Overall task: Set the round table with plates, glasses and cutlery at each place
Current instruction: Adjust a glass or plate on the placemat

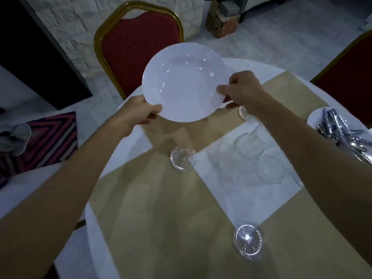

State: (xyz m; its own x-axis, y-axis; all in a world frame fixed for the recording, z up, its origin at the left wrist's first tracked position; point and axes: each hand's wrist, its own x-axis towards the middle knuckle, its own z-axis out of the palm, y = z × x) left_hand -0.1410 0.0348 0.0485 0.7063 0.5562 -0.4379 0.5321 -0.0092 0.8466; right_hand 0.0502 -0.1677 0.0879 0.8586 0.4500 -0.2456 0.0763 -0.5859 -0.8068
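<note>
One cam only, head-worn, wide-angle. Looks fwd & down over the round table (241, 202), close in; red chair (138, 43) at frame top.

We see a round table (124, 228) under white cloth, crossed by tan runners (161, 208). Three ribbed glasses stand well apart: far (244, 113), middle (183, 160), near (249, 242). A cluster of clear glassware (259, 164) sits between them, and a dish (314, 118) of cutlery (342, 137) is at the right edge.

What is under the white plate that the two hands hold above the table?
The plate, held by the left hand and right hand, hangs over the beige runner on the white tablecloth. The plate hides their far part, so anything lying there cannot be seen.
</note>
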